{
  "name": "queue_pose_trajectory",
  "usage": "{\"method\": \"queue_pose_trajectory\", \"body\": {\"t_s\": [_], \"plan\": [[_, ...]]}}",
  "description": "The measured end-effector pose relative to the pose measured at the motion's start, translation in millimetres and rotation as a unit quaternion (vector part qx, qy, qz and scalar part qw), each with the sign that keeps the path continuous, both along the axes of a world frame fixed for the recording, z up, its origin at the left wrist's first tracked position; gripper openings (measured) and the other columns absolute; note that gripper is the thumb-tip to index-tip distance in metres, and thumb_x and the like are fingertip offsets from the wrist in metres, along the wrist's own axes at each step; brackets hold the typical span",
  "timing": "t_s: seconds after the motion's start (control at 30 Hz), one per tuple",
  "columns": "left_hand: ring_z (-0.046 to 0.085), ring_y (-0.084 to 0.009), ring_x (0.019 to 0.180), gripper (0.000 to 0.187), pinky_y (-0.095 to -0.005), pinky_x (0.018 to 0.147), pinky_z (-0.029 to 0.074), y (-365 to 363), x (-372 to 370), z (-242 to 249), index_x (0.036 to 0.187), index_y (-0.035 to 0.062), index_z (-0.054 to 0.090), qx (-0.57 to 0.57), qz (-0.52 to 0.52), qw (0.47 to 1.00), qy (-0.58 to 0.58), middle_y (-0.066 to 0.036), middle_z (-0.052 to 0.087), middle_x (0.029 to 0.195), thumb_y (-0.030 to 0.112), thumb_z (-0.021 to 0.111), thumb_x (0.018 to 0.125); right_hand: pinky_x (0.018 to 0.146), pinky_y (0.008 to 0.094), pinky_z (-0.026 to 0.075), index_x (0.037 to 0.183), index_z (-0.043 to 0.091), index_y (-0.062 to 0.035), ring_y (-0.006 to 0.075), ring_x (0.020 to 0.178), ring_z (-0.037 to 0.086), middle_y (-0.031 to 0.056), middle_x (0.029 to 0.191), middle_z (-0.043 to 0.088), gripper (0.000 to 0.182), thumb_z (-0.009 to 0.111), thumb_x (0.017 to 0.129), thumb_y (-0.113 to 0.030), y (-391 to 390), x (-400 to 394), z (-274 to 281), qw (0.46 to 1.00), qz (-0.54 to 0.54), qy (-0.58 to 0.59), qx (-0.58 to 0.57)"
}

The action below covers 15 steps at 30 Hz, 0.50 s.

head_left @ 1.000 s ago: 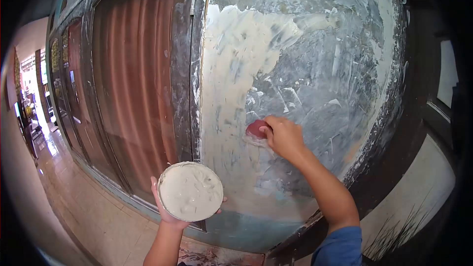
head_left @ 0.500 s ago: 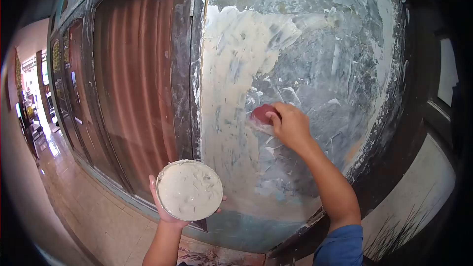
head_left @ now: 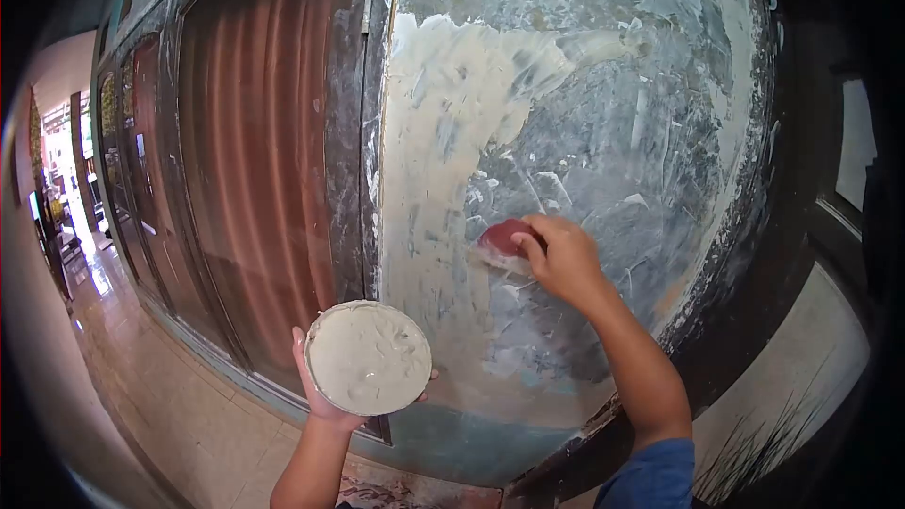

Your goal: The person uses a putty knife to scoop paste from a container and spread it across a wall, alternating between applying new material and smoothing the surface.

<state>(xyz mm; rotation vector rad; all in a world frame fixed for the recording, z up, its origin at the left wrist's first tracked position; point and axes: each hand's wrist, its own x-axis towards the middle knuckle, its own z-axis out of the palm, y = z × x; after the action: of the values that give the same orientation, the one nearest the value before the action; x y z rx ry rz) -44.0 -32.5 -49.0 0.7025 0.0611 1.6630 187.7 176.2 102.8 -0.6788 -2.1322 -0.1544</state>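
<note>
My right hand (head_left: 564, 259) pinches a dark red putty scraper (head_left: 504, 238), its pale, putty-smeared edge against the wall (head_left: 622, 151). Beige putty (head_left: 429, 160) coats the wall's left strip and part of its upper area; grey, patchy surface shows around the scraper. Lower left, my left hand (head_left: 325, 405) is wrapped round a round tub of putty (head_left: 368, 358) from below and the side. The tub is filled close to its rim with creamy, uneven putty. Most of my left fingers are hidden behind it.
Left of the wall stands a dark door frame (head_left: 351, 132) with a glass pane and a reddish-brown curtain (head_left: 264, 151) behind it. A tiled floor (head_left: 179, 386) runs along the left. Dark wooden framing (head_left: 754, 283) borders the wall on the right.
My right hand and the scraper have moved slightly down along the wall. The putty tub in my left hand has shifted a little right and up.
</note>
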Motion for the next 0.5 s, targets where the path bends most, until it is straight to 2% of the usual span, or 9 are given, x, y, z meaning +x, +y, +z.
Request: {"method": "queue_pose_trajectory", "body": {"t_s": [0.07, 0.1, 0.13, 0.2, 0.23, 0.33, 0.37, 0.43, 0.5], "plan": [[0.055, -0.0675, 0.122, 0.118, -0.0785, 0.086, 0.054, 3, 1, 5, 0.16, 0.0117, 0.037, -0.004, 0.003, 1.0, 0.01, -0.031, 0.049, 0.151, 0.099, 0.028, 0.081, 0.075, 0.0485, 0.055, 0.106, 0.072, -0.0101, 0.0369, 0.091, 0.07, 0.0123, 0.094, 0.073, 0.011, 0.069, 0.097, -0.017, -7, 7, -6, 0.992, 0.103, -0.03, 0.064], [0.055, -0.0672, 0.122, 0.117, -0.0785, 0.087, 0.054, 5, 1, 7, 0.159, 0.0118, 0.037, -0.007, 0.001, 1.0, 0.018, -0.031, 0.05, 0.15, 0.099, 0.027, 0.082, 0.075, 0.0455, 0.056, 0.104, 0.072, -0.0096, 0.0337, 0.089, 0.07, 0.0092, 0.092, 0.074, 0.016, 0.071, 0.089, -0.005, -12, 9, -9, 0.988, 0.126, -0.03, 0.082], [0.055, -0.0669, 0.122, 0.117, -0.0786, 0.087, 0.053, 7, 2, 10, 0.159, 0.0119, 0.038, -0.009, 0.0, 1.0, 0.027, -0.031, 0.05, 0.15, 0.099, 0.027, 0.082, 0.075, 0.0455, 0.056, 0.104, 0.072, -0.0096, 0.0337, 0.089, 0.07, 0.0092, 0.092, 0.074, 0.016, 0.071, 0.089, -0.005, -17, 11, -10, 0.988, 0.125, -0.029, 0.081], [0.055, -0.0664, 0.122, 0.115, -0.0791, 0.088, 0.053, 10, 4, 16, 0.159, 0.0122, 0.038, -0.014, 0.013, 0.999, 0.042, -0.03, 0.05, 0.15, 0.098, 0.027, 0.083, 0.075, 0.0436, 0.057, 0.102, 0.072, -0.0096, 0.0308, 0.089, 0.07, 0.006, 0.092, 0.073, 0.025, 0.071, 0.08, 0.001, -32, 15, -7, 0.96, 0.224, -0.077, 0.148], [0.055, -0.0659, 0.122, 0.112, -0.0796, 0.088, 0.052, 10, 5, 17, 0.158, 0.0125, 0.038, -0.021, 0.026, 0.998, 0.056, -0.029, 0.05, 0.151, 0.097, 0.026, 0.085, 0.078, 0.0422, 0.057, 0.102, 0.071, -0.0097, 0.0282, 0.095, 0.069, 0.0038, 0.096, 0.072, 0.029, 0.07, 0.075, 0.002, -44, 19, -5, 0.949, 0.246, -0.089, 0.176], [0.056, -0.0604, 0.126, 0.106, -0.0806, 0.088, 0.051, 13, 8, 19, 0.156, 0.0134, 0.042, -0.025, 0.023, 0.998, 0.045, -0.025, 0.05, 0.152, 0.093, 0.027, 0.088, 0.084, 0.0411, 0.056, 0.103, 0.071, -0.0107, 0.0276, 0.102, 0.068, 0.0036, 0.103, 0.071, 0.029, 0.069, 0.077, 0.0, -61, 26, -11, 0.932, 0.288, -0.132, 0.173], [0.056, -0.0604, 0.126, 0.106, -0.0806, 0.088, 0.051, 14, 9, 20, 0.156, 0.0134, 0.042, -0.026, 0.021, 0.998, 0.046, -0.025, 0.05, 0.152, 0.093, 0.027, 0.088, 0.084, 0.0411, 0.056, 0.103, 0.071, -0.0107, 0.0276, 0.102, 0.068, 0.0036, 0.103, 0.071, 0.029, 0.069, 0.077, 0.0, -64, 28, -12, 0.934, 0.286, -0.131, 0.172], [0.055, -0.0544, 0.13, 0.1, -0.0826, 0.089, 0.049, 15, 14, 22, 0.154, 0.0132, 0.046, -0.048, 0.053, 0.997, 0.005, -0.021, 0.05, 0.153, 0.09, 0.03, 0.092, 0.083, 0.0416, 0.059, 0.103, 0.073, -0.01, 0.031, 0.104, 0.071, 0.0045, 0.103, 0.073, 0.032, 0.074, 0.073, 0.002, -70, 32, -14, 0.927, 0.299, -0.163, 0.158], [0.056, -0.0515, 0.13, 0.099, -0.0807, 0.092, 0.049, 18, 17, 22, 0.153, 0.0124, 0.047, -0.043, 0.056, 0.997, 0.017, -0.02, 0.051, 0.152, 0.089, 0.03, 0.093, 0.083, 0.0416, 0.058, 0.103, 0.073, -0.0102, 0.0306, 0.106, 0.07, 0.0043, 0.105, 0.072, 0.032, 0.074, 0.074, 0.001, -74, 35, -16, 0.926, 0.297, -0.172, 0.156]]}}
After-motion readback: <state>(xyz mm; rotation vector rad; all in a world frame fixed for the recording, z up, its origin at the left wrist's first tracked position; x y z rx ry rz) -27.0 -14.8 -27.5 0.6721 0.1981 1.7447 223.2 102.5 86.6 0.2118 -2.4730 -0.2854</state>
